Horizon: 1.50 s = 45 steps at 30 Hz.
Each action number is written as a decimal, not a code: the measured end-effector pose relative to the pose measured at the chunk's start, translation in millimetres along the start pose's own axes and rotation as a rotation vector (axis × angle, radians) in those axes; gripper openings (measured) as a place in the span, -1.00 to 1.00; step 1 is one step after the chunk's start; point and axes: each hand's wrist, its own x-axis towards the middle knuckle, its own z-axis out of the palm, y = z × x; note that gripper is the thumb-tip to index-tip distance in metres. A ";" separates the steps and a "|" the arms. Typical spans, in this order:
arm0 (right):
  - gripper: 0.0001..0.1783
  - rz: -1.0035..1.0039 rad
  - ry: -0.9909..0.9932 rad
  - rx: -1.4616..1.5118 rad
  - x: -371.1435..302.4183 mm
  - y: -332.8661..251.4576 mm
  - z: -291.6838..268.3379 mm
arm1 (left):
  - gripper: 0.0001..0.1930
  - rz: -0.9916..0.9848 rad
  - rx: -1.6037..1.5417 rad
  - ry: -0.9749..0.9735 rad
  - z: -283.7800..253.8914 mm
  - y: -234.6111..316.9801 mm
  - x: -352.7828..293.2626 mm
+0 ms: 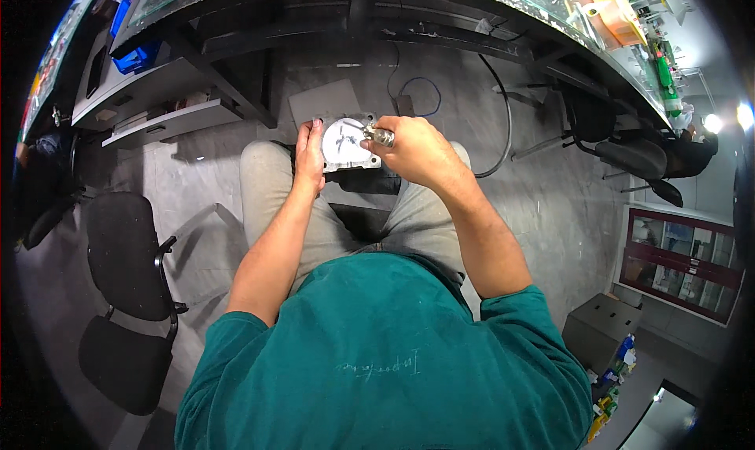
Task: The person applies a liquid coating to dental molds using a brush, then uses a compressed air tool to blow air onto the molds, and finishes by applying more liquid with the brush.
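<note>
Looks like a heavy, stiff block, maybe slick — best grabbed by opposite edges. Holding its left edge with left hand, gripping tool with right hand.

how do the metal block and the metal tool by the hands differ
The metal block is broad and squarish, whereas the visible part of the metal tool is smaller and roughly cylindrical. The left hand rests against the block's left side; the tool is gripped in the right hand over the block's right edge. Both look silvery.
</note>
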 end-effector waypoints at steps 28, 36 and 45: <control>-0.65 0.024 -0.067 0.075 -11.9 0.1 -22.5 | -0.69 0.550 0.412 0.011 5.0 -1.2 -7.2; -0.67 -0.048 0.007 0.095 -5.7 3.4 -15.2 | -0.70 0.548 0.357 0.003 5.5 1.1 -6.3; -0.65 -0.054 -0.069 0.105 -10.9 -4.2 -19.4 | -0.67 0.420 0.127 0.080 11.2 11.0 -7.4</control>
